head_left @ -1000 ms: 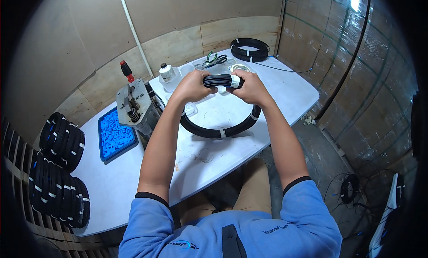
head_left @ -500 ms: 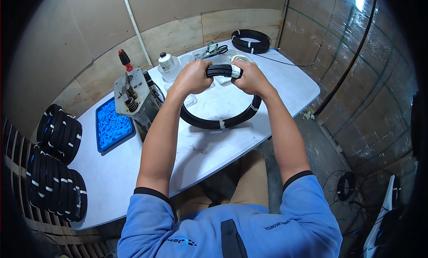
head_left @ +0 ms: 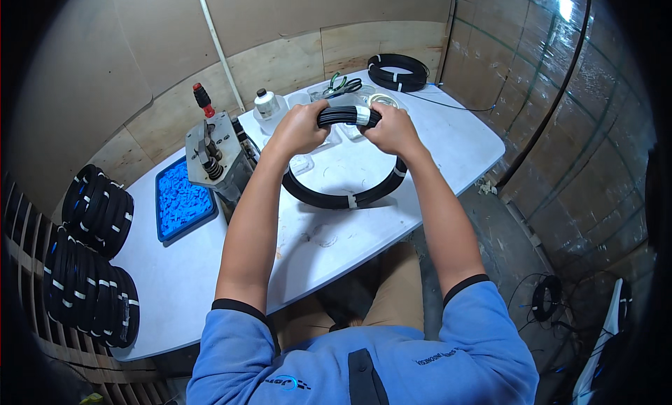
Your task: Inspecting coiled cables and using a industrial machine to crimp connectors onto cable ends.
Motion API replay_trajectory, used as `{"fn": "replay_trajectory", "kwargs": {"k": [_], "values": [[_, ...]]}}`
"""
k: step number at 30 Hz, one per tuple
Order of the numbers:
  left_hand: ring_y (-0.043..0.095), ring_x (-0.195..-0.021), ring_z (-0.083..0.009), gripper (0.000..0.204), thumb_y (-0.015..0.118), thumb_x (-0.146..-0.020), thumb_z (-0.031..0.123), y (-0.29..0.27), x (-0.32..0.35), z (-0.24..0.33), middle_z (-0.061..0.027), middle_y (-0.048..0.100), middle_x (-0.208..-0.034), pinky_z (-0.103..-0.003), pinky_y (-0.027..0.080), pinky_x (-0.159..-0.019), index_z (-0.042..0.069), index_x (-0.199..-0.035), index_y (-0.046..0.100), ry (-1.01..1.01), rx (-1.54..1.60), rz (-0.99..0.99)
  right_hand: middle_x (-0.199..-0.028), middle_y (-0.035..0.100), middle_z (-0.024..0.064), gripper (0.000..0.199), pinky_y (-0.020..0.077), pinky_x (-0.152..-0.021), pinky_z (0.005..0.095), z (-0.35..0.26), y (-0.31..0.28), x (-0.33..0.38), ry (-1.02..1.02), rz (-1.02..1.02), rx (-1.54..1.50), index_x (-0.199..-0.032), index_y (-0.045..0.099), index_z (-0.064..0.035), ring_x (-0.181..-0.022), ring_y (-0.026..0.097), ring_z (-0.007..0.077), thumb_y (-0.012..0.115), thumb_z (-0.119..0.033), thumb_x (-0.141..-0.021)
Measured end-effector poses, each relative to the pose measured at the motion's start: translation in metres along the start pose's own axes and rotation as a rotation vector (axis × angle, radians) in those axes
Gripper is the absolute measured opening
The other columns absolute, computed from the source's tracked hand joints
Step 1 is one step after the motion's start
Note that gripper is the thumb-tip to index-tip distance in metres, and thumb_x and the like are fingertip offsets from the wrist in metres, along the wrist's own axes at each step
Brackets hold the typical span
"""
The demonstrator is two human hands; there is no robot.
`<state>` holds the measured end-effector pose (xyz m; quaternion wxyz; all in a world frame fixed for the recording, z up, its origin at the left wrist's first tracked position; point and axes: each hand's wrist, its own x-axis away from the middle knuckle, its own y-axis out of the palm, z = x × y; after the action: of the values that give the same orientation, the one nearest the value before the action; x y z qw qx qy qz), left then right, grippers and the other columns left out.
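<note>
A coil of black cable (head_left: 318, 196), bound with white tape at several places, stands tilted over the white table. My left hand (head_left: 302, 130) is closed round the upper left of the coil. My right hand (head_left: 394, 132) grips its upper right, beside a white tape band. The lower arc of the coil hangs close to the tabletop; whether it touches cannot be made out. Just beyond the hands are a white bottle (head_left: 266, 104) in a clear tray and scissors (head_left: 344, 88) with dark handles.
To the left stand a metal hand press (head_left: 218, 157) with a red-black handle and a blue tray (head_left: 212, 216) of small blue parts. Stacked taped coils (head_left: 91, 286) line the left end of the white table (head_left: 336, 254). Another black coil (head_left: 397, 73) lies at the far right.
The view has shifted slightly, so the scene sits a little lower and further right. Both hands keep their hold on the coil, which looks tilted slightly differently.
</note>
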<state>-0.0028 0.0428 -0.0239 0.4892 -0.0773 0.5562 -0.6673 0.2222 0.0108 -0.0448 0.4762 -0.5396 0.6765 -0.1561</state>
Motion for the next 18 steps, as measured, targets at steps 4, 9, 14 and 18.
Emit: {"fn": "replay_trajectory", "kwargs": {"k": [4, 9, 14, 18], "values": [[0.066, -0.078, -0.0403, 0.022, 0.068, -0.077, 0.007, 0.001, 0.001, -0.004, -0.0225, 0.067, -0.08, -0.046, 0.05, -0.07, 0.002, -0.098, 0.062, -0.009, 0.029, 0.011, -0.088, 0.07, 0.0244, 0.024, 0.0537, -0.08, 0.0495, 0.0, 0.003, 0.003, 0.032, 0.002, 0.003, -0.095, 0.067, -0.0063, -0.088, 0.067, 0.0437, 0.068, -0.02, -0.076], [0.066, -0.079, -0.0414, 0.023, 0.067, -0.076, 0.008, 0.003, 0.0, 0.007, -0.0233, 0.067, -0.081, -0.047, 0.049, -0.071, 0.001, -0.098, 0.062, -0.037, -0.015, 0.051, -0.09, 0.07, 0.024, 0.024, 0.0539, -0.08, 0.0482, 0.01, 0.001, -0.007, -0.014, -0.033, -0.019, -0.096, 0.066, -0.0052, -0.088, 0.067, 0.0429, 0.068, -0.017, -0.075], [0.065, -0.079, -0.0414, 0.024, 0.068, -0.075, 0.008, 0.003, 0.0, 0.004, -0.0234, 0.066, -0.08, -0.047, 0.049, -0.071, 0.001, -0.098, 0.063, -0.052, -0.014, 0.065, -0.089, 0.07, 0.0232, 0.022, 0.0544, -0.08, 0.0484, 0.004, 0.001, -0.006, -0.017, -0.026, 0.007, -0.092, 0.067, -0.0051, -0.087, 0.068, 0.0428, 0.067, -0.017, -0.074], [0.067, -0.083, -0.0419, 0.023, 0.066, -0.073, 0.01, -0.003, 0.001, -0.004, -0.0232, 0.069, -0.084, -0.048, 0.051, -0.075, 0.002, -0.095, 0.065, -0.069, 0.038, 0.035, -0.087, 0.07, 0.0232, 0.021, 0.0548, -0.08, 0.0511, -0.007, 0.005, -0.002, 0.007, 0.011, 0.068, -0.089, 0.066, -0.0043, -0.085, 0.068, 0.0436, 0.066, -0.02, -0.074]]}}
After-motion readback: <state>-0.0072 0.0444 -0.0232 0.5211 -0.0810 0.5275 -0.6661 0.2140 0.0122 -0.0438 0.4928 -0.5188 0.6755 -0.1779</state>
